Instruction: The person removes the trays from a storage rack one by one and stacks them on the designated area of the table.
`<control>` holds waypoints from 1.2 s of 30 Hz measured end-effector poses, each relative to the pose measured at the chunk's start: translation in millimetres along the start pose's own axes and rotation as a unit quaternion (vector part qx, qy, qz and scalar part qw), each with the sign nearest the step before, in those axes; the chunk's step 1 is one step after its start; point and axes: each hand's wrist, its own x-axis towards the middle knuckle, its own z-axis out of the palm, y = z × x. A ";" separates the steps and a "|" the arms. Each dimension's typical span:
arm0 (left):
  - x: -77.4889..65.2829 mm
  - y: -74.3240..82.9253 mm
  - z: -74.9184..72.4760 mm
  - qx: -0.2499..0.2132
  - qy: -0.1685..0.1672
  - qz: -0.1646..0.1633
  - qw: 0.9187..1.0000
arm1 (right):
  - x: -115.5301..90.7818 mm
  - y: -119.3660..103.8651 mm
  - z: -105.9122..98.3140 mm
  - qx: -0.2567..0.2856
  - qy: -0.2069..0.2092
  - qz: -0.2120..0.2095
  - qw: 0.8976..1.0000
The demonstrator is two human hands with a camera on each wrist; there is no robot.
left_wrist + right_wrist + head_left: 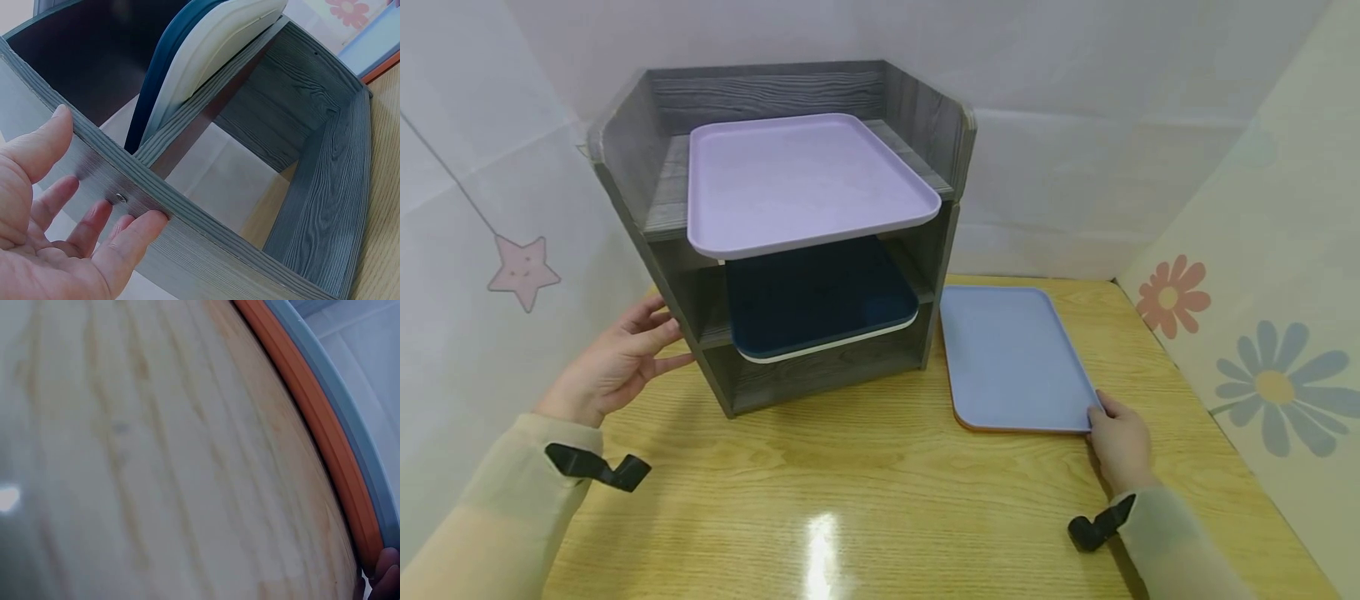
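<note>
A grey wooden shelf unit point(831, 392) stands on the table. A lilac tray point(805, 183) lies on its top, and a dark blue tray point(820, 296) lies over a cream tray point(206, 59) on the middle shelf. My left hand point(625, 358) is at the unit's left side, its fingertips touching the side panel point(187, 240) with fingers loosely spread. To the right of the unit, a light blue tray point(1018, 358) rests on an orange tray point(312, 425). My right hand point(1122, 442) pinches the light blue tray's near right corner; how far the fingers reach under is hidden.
The wooden table point(850, 483) reaches to a pale back wall cloth point(1075, 183). A flower-printed cloth point(1277, 383) borders the right, and a cloth with a pink star point(524, 271) hangs at the left. Both trays on the shelves jut past the unit's front.
</note>
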 end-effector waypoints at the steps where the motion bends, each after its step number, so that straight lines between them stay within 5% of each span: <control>1: 0.0 0.3 0.2 0.000 0.001 -0.001 1.000 | 0.3 0.2 -0.2 -0.001 0.000 0.001 1.000; 12: -0.2 -0.1 2.6 0.005 -0.001 -0.003 1.000 | -0.9 -2.0 -10.2 0.088 0.025 0.015 0.996; 15: 0.1 -0.4 2.6 0.007 -0.001 -0.003 1.000 | -1.8 -6.2 -19.1 0.150 0.027 0.030 0.988; 19: -0.3 0.0 1.8 0.008 -0.001 -0.002 1.000 | -5.1 -16.5 -31.5 0.150 0.036 0.022 0.988; 26: -0.6 1.5 1.1 0.009 0.001 -0.006 1.000 | -16.4 -53.6 -44.8 0.076 0.033 -0.074 0.994; 36: -0.2 3.0 1.1 0.007 0.006 -0.014 1.000 | -36.9 -140.9 -47.1 0.027 -0.055 -0.200 0.978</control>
